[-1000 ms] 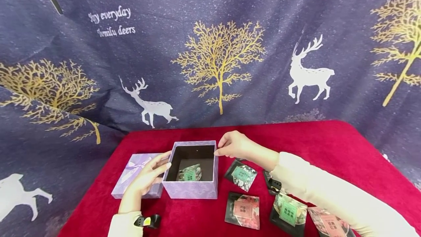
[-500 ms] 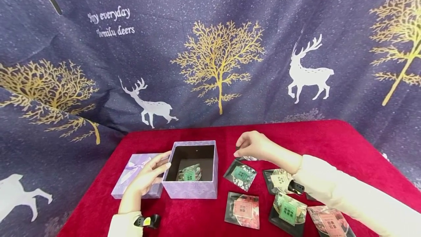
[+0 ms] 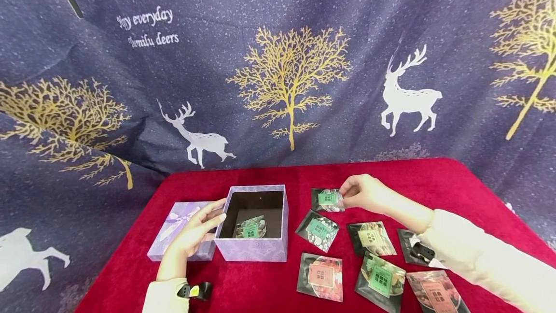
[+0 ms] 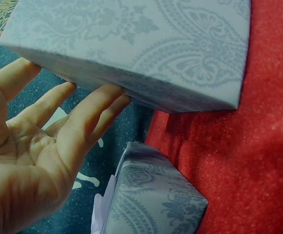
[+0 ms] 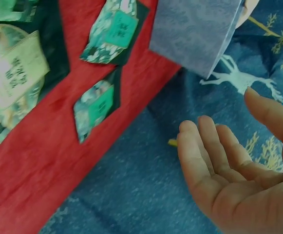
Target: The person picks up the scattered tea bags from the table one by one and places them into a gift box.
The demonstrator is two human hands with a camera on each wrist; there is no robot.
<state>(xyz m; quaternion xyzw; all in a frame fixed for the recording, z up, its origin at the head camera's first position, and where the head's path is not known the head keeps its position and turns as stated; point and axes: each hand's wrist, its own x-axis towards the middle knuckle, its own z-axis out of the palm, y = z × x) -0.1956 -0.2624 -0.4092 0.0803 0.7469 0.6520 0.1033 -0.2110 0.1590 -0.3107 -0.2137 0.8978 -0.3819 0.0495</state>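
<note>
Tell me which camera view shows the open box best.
The head view. It looks down into the box, showing its dark inside with a packet in it. The left wrist view shows only patterned outer faces; the right wrist view, just part of the outside. Both cut it off at the top edge.

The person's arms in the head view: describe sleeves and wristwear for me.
The left sleeve and right sleeve are plain cream. The left wrist device is black with a yellow patch; the right wrist device is black, no yellow visible. The left grip and right grip wear no gloves.
</note>
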